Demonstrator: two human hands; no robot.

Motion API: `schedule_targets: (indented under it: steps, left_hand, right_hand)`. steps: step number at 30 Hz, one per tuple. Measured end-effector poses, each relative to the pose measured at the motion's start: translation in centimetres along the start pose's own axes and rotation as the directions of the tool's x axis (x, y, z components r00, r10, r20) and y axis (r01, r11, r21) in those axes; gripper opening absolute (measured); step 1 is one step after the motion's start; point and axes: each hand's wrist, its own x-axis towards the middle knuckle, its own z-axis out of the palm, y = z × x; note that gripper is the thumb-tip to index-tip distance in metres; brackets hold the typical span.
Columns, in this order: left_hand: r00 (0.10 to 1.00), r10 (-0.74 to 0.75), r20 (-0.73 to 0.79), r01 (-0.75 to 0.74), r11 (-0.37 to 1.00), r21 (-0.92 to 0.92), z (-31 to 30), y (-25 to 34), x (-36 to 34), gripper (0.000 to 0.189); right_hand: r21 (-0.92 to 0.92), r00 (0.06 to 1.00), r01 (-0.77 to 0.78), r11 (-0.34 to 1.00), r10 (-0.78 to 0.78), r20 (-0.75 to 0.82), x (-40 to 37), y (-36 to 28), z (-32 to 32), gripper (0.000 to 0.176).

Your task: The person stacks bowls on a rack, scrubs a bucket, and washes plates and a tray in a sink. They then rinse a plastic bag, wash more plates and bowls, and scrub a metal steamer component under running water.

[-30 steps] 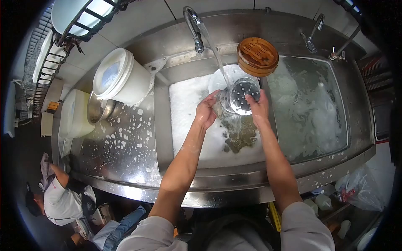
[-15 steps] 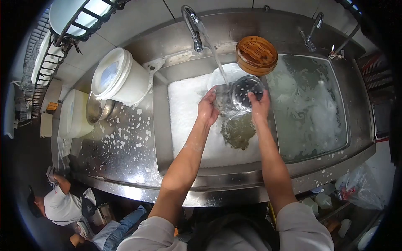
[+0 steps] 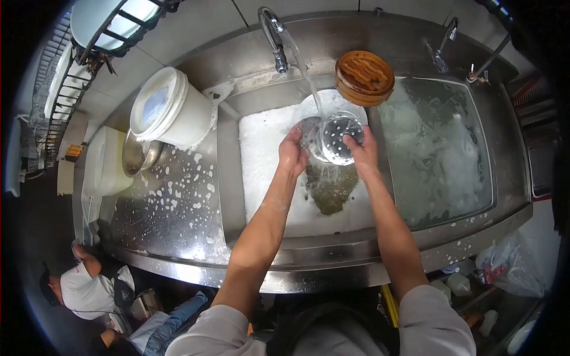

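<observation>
In the head view, my right hand [image 3: 364,153] grips a round perforated metal disc [image 3: 342,132], thumb on its face. My left hand [image 3: 292,152] closes on the edge of a shiny round dish [image 3: 311,133], whose material I cannot make out. The dish and disc overlap under the running water [image 3: 309,86] from the curved faucet [image 3: 274,38]. Water drips from them into the foamy sink [image 3: 230,178], leaving a dark patch in the suds. Behind them, a white plate [image 3: 339,99] is partly hidden.
A round bamboo steamer [image 3: 364,77] rests at the sink's back edge. To the right is a second basin [image 3: 439,160] of cloudy water. On the left counter are a lidded white bucket [image 3: 172,107] and a metal bowl [image 3: 142,153]. Another person [image 3: 89,291] is at lower left.
The perforated disc has moved left and slightly down, and its face shows more clearly. My right hand has shifted slightly left with it. My left hand has barely moved.
</observation>
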Motion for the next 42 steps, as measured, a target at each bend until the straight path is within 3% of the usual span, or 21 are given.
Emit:
schedule_targets:
  steps: [2,5,6,8,11,14,15,17,19,22,23,26,27,30,31,34,36,37,39,40,42]
  left_hand:
    - [0.998,0.009,0.066,-0.006,0.999,-0.039,0.6,0.2,0.2,0.040]
    - [0.999,0.038,-0.034,-0.037,0.999,0.020,1.5,-0.7,0.5,0.041]
    - [0.998,0.046,-0.053,-0.044,0.998,0.046,1.7,-0.9,0.8,0.041]
    - [1.000,0.006,0.013,-0.006,1.000,-0.020,2.4,-1.0,0.6,0.040]
    - [0.999,0.033,0.014,-0.033,0.999,-0.029,1.4,-2.0,1.7,0.042]
    - [0.992,-0.116,0.043,0.119,0.990,-0.075,1.4,-1.4,1.3,0.047]
    - [0.994,-0.105,0.012,0.105,0.992,-0.063,1.9,-1.4,1.2,0.050]
    - [0.995,-0.079,-0.055,0.077,0.996,-0.038,2.5,-1.5,1.1,0.057]
    - [0.990,-0.139,0.031,0.140,0.989,-0.051,2.7,-0.9,0.3,0.061]
    - [0.984,-0.159,0.078,0.162,0.987,-0.024,2.7,-0.9,0.8,0.065]
    - [0.985,-0.157,0.073,0.159,0.987,-0.010,2.3,-1.2,0.8,0.065]
    - [0.985,-0.130,0.116,0.136,0.990,-0.048,2.3,-1.1,0.8,0.065]
    - [0.987,-0.118,0.113,0.124,0.991,-0.050,2.5,-1.2,0.7,0.062]
    - [0.991,-0.129,0.041,0.130,0.991,-0.022,2.2,-1.0,0.8,0.050]
    - [0.994,-0.094,0.049,0.094,0.996,0.000,2.2,-1.1,0.8,0.046]
    - [1.000,-0.010,0.029,0.009,0.998,0.054,2.1,-1.5,0.5,0.041]
    - [0.998,0.017,-0.061,-0.011,0.996,0.089,1.7,-1.3,0.1,0.043]
    - [1.000,0.017,-0.023,-0.016,0.998,0.067,1.4,-1.2,0.2,0.043]
    - [0.998,0.021,0.058,-0.022,1.000,0.016,0.9,-1.2,0.4,0.043]
    - [1.000,0.012,0.020,-0.012,1.000,0.009,1.3,-1.1,0.2,0.043]
    - [0.998,-0.009,-0.062,0.009,1.000,0.002,2.0,-0.9,-0.3,0.043]
  right_hand:
    - [0.343,0.987,-0.117,0.932,0.147,-0.064,0.7,1.6,0.3,0.033]
    - [0.095,0.993,-0.078,0.992,0.086,-0.083,1.1,2.2,0.0,0.034]
    - [0.135,0.998,-0.046,0.990,0.051,-0.036,0.8,2.3,0.6,0.034]
    - [0.172,0.988,-0.003,0.985,0.030,-0.152,1.7,2.2,0.3,0.034]
    - [0.142,0.994,0.024,0.990,-0.009,-0.106,2.1,2.0,-0.3,0.038]
    - [-0.042,0.999,-0.014,0.999,0.012,-0.046,1.8,1.0,-0.6,0.037]
    - [0.126,0.985,-0.012,0.992,0.033,-0.169,2.3,2.4,-0.1,0.033]
    - [0.107,0.998,-0.060,0.992,0.062,-0.013,1.6,0.3,-0.3,0.032]
    - [0.081,0.996,-0.064,0.995,0.059,0.067,1.5,-0.2,-0.4,0.030]
    - [0.291,0.982,-0.072,0.954,0.119,-0.148,2.4,0.3,-0.4,0.031]
    - [0.192,0.994,-0.082,0.978,0.094,-0.053,2.4,0.6,-0.6,0.032]
    - [-0.033,0.999,0.019,0.999,-0.020,-0.034,2.0,-0.3,-0.8,0.035]
    - [0.069,0.994,0.018,0.997,-0.010,-0.110,3.0,1.9,-0.7,0.035]
    - [-0.085,0.999,-0.019,0.996,0.022,0.033,2.4,-1.0,-1.3,0.035]
    - [-0.302,0.999,0.031,0.953,-0.027,0.016,2.4,-1.5,-1.3,0.036]
    - [0.091,0.960,0.026,0.996,0.000,-0.279,3.9,1.8,-0.7,0.038]
    - [-0.066,0.989,0.026,0.998,-0.035,-0.146,3.9,3.1,-1.0,0.038]
    - [-0.144,0.996,0.035,0.989,-0.047,-0.080,3.9,2.7,-1.1,0.038]
    - [0.093,0.974,-0.023,0.995,0.044,-0.223,3.5,2.0,-0.6,0.038]
    - [0.214,0.955,-0.039,0.976,0.099,-0.280,3.3,1.3,-0.4,0.039]
    - [0.066,0.991,-0.088,0.994,0.094,-0.091,2.8,0.7,-0.4,0.039]
